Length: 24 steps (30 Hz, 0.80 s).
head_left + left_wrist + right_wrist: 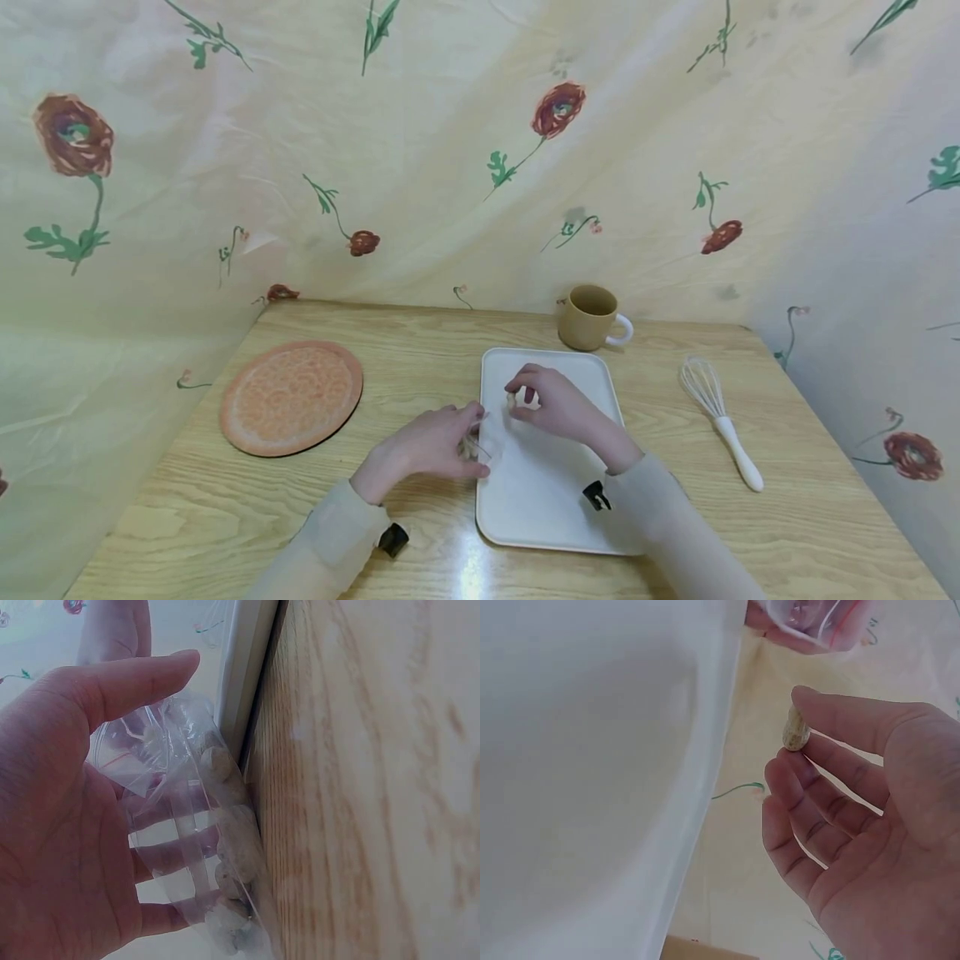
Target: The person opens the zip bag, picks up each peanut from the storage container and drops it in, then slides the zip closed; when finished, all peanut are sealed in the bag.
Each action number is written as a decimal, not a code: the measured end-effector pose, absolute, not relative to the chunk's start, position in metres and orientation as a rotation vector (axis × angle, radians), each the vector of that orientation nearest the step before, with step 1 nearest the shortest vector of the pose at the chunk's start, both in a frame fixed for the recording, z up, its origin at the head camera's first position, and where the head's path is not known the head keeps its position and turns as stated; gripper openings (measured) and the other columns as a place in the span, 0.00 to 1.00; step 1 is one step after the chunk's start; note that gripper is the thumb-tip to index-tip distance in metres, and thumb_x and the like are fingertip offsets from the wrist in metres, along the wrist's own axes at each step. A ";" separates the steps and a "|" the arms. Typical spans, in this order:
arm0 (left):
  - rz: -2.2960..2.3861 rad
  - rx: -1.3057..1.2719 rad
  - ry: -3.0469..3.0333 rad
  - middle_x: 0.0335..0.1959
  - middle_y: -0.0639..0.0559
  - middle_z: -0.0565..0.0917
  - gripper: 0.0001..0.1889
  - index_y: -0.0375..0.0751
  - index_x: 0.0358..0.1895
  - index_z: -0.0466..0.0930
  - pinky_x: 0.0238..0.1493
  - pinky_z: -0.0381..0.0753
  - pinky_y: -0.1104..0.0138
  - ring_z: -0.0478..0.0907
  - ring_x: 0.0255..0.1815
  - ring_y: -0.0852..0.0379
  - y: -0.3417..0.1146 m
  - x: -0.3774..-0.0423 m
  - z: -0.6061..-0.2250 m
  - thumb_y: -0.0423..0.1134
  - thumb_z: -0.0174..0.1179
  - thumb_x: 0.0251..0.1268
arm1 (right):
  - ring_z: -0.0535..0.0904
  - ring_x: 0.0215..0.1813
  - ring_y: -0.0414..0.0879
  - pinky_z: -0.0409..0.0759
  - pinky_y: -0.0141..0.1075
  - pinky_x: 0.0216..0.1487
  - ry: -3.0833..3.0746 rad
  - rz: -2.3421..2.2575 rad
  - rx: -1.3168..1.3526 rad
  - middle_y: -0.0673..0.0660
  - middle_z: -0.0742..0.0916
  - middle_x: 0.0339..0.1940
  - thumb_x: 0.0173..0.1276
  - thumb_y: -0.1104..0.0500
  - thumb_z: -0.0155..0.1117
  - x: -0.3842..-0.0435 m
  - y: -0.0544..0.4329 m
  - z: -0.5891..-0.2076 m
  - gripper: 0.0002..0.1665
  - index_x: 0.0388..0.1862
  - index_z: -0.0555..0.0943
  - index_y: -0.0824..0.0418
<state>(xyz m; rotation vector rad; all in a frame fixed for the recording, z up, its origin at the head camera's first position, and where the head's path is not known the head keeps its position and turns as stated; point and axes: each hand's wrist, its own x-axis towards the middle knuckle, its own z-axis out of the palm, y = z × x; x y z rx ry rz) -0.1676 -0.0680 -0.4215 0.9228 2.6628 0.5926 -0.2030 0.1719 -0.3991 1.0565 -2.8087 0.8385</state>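
My right hand (558, 404) pinches one unshelled peanut (796, 733) between thumb and fingertips, above the upper left part of the white tray (536, 504). At the tray's left edge, my left hand (427, 443) holds a clear plastic zip bag (176, 769). Its thumb lies along the bag's mouth and its fingers pass behind the plastic. Several peanuts (234, 844) sit inside, toward the bag's lower side, close to the wooden table. The bag's red zip line shows in both wrist views.
Behind the tray stands a tan mug (588, 318) with a white handle. A white whisk (724, 425) lies to the right. On the left is a round orange-pink mat (292, 398). The wooden table (420, 550) meets a flowered cloth (450, 150) at the back.
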 end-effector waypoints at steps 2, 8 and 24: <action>0.596 0.921 2.664 0.60 0.50 0.80 0.42 0.43 0.70 0.65 0.50 0.78 0.58 0.77 0.55 0.52 -0.068 -0.168 -0.422 0.62 0.66 0.58 | 0.79 0.37 0.48 0.76 0.33 0.34 -2.781 0.858 1.078 0.53 0.84 0.41 0.60 0.66 0.73 -0.198 0.174 -0.398 0.13 0.44 0.85 0.67; 0.601 0.934 2.667 0.58 0.50 0.81 0.41 0.43 0.69 0.66 0.46 0.78 0.59 0.77 0.51 0.54 -0.068 -0.168 -0.422 0.62 0.67 0.58 | 0.79 0.38 0.46 0.79 0.37 0.36 -2.778 0.937 1.110 0.50 0.84 0.41 0.60 0.65 0.74 -0.183 0.174 -0.395 0.14 0.45 0.85 0.66; 0.616 0.947 2.662 0.58 0.49 0.81 0.40 0.43 0.68 0.66 0.46 0.78 0.57 0.77 0.51 0.52 -0.067 -0.166 -0.419 0.61 0.67 0.58 | 0.79 0.39 0.45 0.79 0.38 0.39 -2.791 0.961 1.133 0.48 0.83 0.42 0.59 0.64 0.75 -0.160 0.161 -0.397 0.15 0.45 0.85 0.64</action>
